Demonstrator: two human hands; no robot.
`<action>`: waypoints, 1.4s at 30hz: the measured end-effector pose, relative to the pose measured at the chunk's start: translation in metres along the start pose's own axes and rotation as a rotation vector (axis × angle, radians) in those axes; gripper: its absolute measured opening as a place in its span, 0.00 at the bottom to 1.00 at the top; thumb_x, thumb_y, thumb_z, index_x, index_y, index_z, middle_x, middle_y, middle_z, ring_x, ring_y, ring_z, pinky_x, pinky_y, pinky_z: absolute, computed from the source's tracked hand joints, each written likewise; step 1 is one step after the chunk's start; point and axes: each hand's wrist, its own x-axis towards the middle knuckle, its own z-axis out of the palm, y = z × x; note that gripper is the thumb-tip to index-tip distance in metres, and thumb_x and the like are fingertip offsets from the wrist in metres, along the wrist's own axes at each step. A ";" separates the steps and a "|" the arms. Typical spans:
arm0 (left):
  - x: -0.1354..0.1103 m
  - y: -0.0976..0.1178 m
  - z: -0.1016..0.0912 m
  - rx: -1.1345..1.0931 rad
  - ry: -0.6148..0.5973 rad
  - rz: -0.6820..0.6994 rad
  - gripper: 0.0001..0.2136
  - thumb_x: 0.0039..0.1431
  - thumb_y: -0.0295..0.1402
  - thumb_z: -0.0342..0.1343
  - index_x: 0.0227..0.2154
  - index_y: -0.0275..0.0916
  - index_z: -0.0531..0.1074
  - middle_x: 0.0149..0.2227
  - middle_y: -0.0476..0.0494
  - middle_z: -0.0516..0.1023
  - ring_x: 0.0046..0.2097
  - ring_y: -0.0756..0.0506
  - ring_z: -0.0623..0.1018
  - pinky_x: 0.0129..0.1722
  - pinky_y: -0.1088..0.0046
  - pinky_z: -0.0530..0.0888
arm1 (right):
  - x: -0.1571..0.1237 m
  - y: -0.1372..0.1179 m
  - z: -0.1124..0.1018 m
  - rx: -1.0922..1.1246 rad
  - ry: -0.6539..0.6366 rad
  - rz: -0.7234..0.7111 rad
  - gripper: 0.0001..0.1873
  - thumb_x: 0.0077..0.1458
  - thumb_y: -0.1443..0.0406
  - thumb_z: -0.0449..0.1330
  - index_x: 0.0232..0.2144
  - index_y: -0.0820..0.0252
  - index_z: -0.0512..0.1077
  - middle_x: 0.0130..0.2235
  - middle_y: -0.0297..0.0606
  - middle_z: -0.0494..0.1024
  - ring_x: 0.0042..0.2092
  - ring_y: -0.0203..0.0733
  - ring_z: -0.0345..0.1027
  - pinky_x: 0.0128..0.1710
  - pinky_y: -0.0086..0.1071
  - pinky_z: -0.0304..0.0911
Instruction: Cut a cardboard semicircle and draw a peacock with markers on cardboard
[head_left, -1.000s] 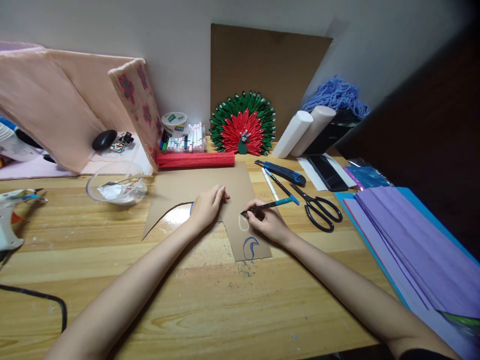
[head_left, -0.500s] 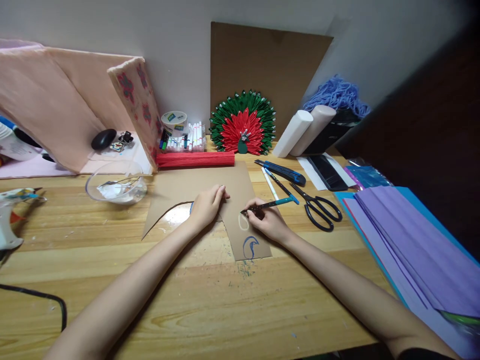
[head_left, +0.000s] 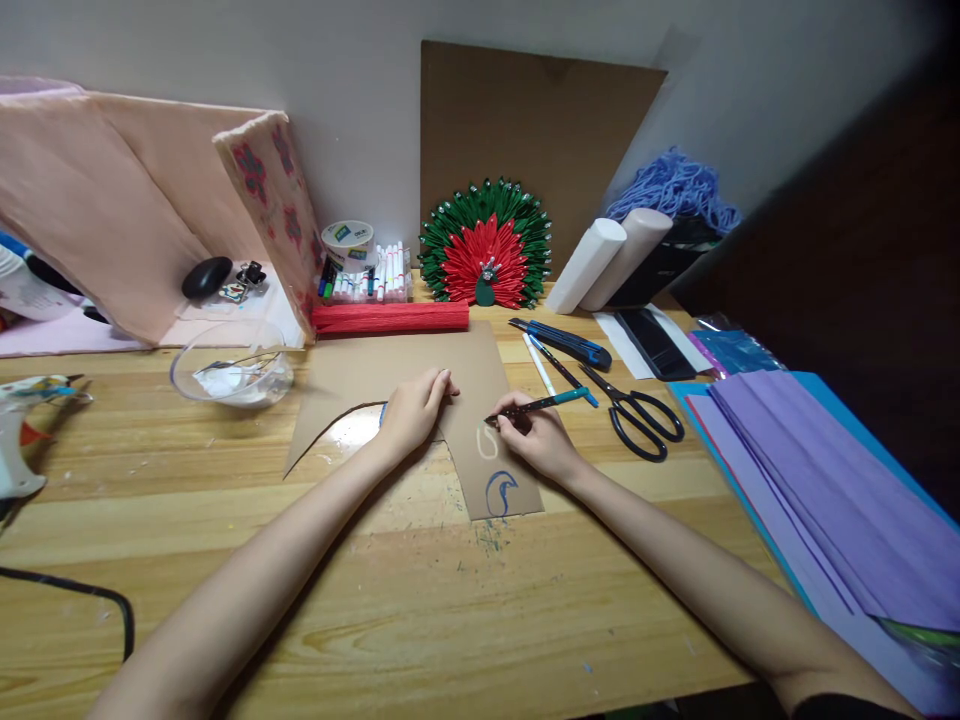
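Note:
A brown cardboard sheet [head_left: 420, 365] with a curved cut-out lies on the wooden table. My left hand [head_left: 415, 412] rests flat on it, fingers stretched out, pressing it down. My right hand [head_left: 534, 440] pinches a dark pen with a teal end [head_left: 541, 404]; its tip touches the cardboard at a pale loop outline [head_left: 487, 441]. Below that loop a blue curved shape [head_left: 500, 492] is drawn on the cardboard's narrow lower strip.
Black scissors [head_left: 637, 415], a blue utility knife [head_left: 564, 341] and a white pen lie right of the cardboard. Purple and blue paper sheets [head_left: 832, 490] fill the right. A red-green paper fan [head_left: 486, 245], markers, tape, a glass bowl [head_left: 232, 370] and a glue gun [head_left: 22, 430] stand behind and left.
My right hand and the pen tip have shifted slightly up and to the right along the pale loop. My left hand has stayed still.

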 end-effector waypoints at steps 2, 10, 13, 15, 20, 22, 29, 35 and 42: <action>0.000 0.000 0.000 0.000 -0.003 -0.003 0.20 0.63 0.41 0.34 0.30 0.40 0.70 0.33 0.46 0.76 0.37 0.47 0.74 0.39 0.71 0.68 | 0.000 0.000 0.000 -0.004 0.004 0.008 0.04 0.51 0.68 0.52 0.31 0.58 0.65 0.27 0.32 0.69 0.26 0.34 0.61 0.27 0.27 0.56; 0.000 0.001 -0.001 0.003 0.004 0.001 0.20 0.63 0.42 0.34 0.29 0.40 0.70 0.32 0.47 0.76 0.36 0.47 0.74 0.38 0.72 0.68 | 0.000 0.000 -0.001 -0.013 0.015 0.025 0.03 0.50 0.69 0.52 0.30 0.58 0.65 0.26 0.31 0.69 0.26 0.34 0.60 0.26 0.27 0.55; 0.000 0.002 -0.001 0.001 0.004 -0.001 0.20 0.63 0.42 0.34 0.29 0.41 0.70 0.32 0.47 0.76 0.36 0.47 0.74 0.38 0.72 0.68 | 0.000 0.000 -0.001 -0.006 0.013 0.028 0.03 0.51 0.68 0.52 0.30 0.58 0.65 0.26 0.31 0.69 0.26 0.34 0.60 0.26 0.27 0.56; -0.001 0.002 -0.001 -0.004 0.003 -0.003 0.20 0.63 0.42 0.34 0.29 0.40 0.70 0.33 0.47 0.76 0.37 0.47 0.74 0.38 0.72 0.68 | 0.000 0.001 -0.001 0.001 0.012 0.030 0.03 0.51 0.68 0.52 0.29 0.58 0.65 0.26 0.31 0.68 0.25 0.34 0.60 0.26 0.27 0.55; 0.000 0.002 0.000 -0.008 -0.003 -0.004 0.20 0.63 0.41 0.34 0.29 0.40 0.69 0.33 0.47 0.76 0.37 0.47 0.74 0.38 0.71 0.68 | 0.001 0.001 -0.001 0.006 0.028 0.022 0.03 0.50 0.69 0.52 0.29 0.58 0.65 0.25 0.31 0.67 0.25 0.34 0.59 0.25 0.26 0.55; 0.000 0.001 0.000 -0.006 0.001 0.001 0.19 0.63 0.41 0.35 0.29 0.40 0.69 0.33 0.47 0.76 0.37 0.47 0.74 0.39 0.72 0.68 | 0.001 0.001 -0.001 -0.002 0.028 0.021 0.03 0.49 0.69 0.52 0.28 0.58 0.65 0.24 0.30 0.67 0.24 0.33 0.58 0.25 0.26 0.54; 0.000 0.001 0.001 -0.005 0.009 -0.005 0.19 0.63 0.41 0.34 0.29 0.40 0.69 0.33 0.47 0.76 0.36 0.47 0.74 0.39 0.72 0.68 | 0.001 0.001 -0.002 0.020 0.025 0.022 0.03 0.49 0.70 0.52 0.28 0.58 0.64 0.24 0.30 0.67 0.25 0.34 0.59 0.25 0.27 0.54; 0.000 0.003 0.000 0.001 0.004 -0.007 0.20 0.63 0.41 0.34 0.29 0.40 0.69 0.32 0.47 0.76 0.36 0.47 0.74 0.39 0.71 0.68 | 0.001 0.001 -0.001 0.047 0.025 0.032 0.03 0.49 0.69 0.51 0.28 0.58 0.64 0.24 0.31 0.66 0.26 0.35 0.60 0.26 0.27 0.55; 0.000 0.003 0.000 0.003 0.004 -0.015 0.20 0.63 0.41 0.34 0.29 0.40 0.70 0.33 0.47 0.77 0.36 0.47 0.74 0.39 0.71 0.68 | 0.002 0.002 -0.002 0.056 0.027 0.035 0.03 0.48 0.70 0.51 0.27 0.58 0.64 0.23 0.30 0.65 0.26 0.35 0.59 0.26 0.27 0.54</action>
